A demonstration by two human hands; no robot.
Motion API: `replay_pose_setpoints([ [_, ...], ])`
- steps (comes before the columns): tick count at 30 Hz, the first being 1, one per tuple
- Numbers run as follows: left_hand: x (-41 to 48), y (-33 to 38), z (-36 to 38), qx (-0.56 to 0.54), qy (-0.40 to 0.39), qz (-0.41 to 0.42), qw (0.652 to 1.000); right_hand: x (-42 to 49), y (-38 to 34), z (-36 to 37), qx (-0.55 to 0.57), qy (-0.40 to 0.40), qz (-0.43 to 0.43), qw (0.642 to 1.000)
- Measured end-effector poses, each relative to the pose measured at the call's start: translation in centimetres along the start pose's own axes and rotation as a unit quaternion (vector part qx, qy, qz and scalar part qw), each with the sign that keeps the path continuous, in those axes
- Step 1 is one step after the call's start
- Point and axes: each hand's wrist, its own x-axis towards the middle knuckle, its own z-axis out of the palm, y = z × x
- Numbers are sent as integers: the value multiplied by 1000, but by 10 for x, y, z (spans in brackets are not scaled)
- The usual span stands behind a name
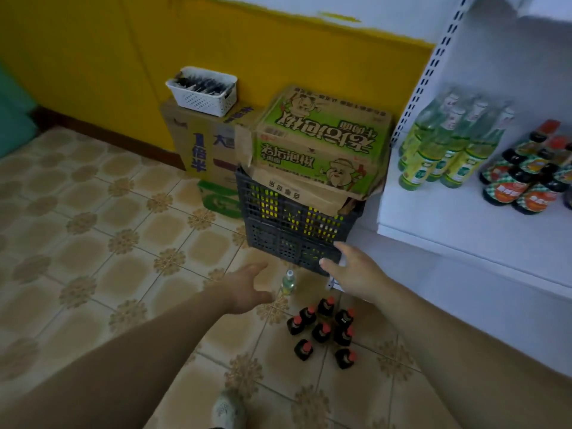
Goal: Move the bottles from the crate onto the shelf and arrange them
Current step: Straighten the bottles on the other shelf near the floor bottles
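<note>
Bottles [323, 331] with red caps cluster on the floor [123, 243] just before the dark crate [294, 239], a pale green bottle [288, 283] nearer it. Left hand [247, 289] and right hand [356, 274] reach either side of the green one, fingers spread, empty. Probably glass, so heavy and breakable — take each round the body.

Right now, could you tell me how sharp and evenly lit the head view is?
Head view: dim and soft overall; the white shelf is brightest; the left hand and right hand are motion-blurred; labels on the green bottles are unreadable; wide-angle distortion tilts its upright.
</note>
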Motion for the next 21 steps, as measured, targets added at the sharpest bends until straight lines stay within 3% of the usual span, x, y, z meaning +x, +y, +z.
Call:
replay_pose_setpoints([
  [8, 122, -69, 44, -62, -51, -48, 996, 124, 13, 74, 3, -36, 8, 999],
  [21, 396, -202, 262, -133, -31, -130, 982, 395, 200, 294, -24, -73, -7, 997],
])
